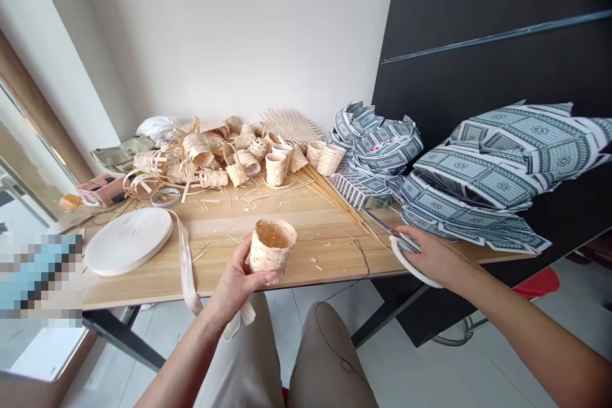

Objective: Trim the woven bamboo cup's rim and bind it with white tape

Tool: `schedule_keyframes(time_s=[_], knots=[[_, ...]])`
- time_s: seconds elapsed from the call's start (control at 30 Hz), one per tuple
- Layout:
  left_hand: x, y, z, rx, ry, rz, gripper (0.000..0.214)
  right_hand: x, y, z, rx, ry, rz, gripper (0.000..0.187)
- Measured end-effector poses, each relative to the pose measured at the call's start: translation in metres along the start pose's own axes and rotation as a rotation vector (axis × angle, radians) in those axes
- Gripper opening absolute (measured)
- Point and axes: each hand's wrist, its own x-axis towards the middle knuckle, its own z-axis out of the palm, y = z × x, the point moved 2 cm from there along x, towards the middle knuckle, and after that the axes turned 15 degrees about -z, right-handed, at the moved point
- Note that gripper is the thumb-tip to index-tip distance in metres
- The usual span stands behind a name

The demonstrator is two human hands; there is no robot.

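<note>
My left hand [238, 279] holds a small woven bamboo basket [271, 248] upright over the front edge of the wooden table [306, 223]. To the right, my right hand [433, 255] rests on the table edge, its fingers around the white handles of a pair of scissors [399, 243]. The scissor blades point away toward a bundle of thin bamboo sticks [335, 194]. A thin dark cord [362, 255] trails off the table between my hands.
A pile of small woven baskets and bamboo strips [215, 153] fills the back of the table. A roll of white ribbon [128, 241] lies at the left, its tail hanging over the edge. Stacks of patterned paper shapes [478, 178] cover the right side. Tape rolls sit behind.
</note>
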Motion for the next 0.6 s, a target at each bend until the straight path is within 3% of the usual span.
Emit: schedule_keyframes(time_s=[0.17, 0.27, 0.47, 0.6], knots=[[0.006, 0.001, -0.004, 0.019, 0.029, -0.025, 0.063, 0.017, 0.024, 0.009, -0.127, 0.007, 0.059, 0.025], [0.008, 0.0, -0.008, 0.059, 0.076, -0.028, 0.066, 0.02, 0.029, 0.008, -0.182, 0.036, 0.018, 0.015], [0.012, -0.006, -0.017, 0.177, 0.153, -0.079, 0.061, 0.023, 0.039, 0.011, -0.267, 0.098, -0.061, 0.018], [0.016, -0.009, -0.019, 0.243, 0.227, 0.02, 0.068, 0.034, 0.047, 0.018, -0.311, 0.113, -0.068, 0.018]])
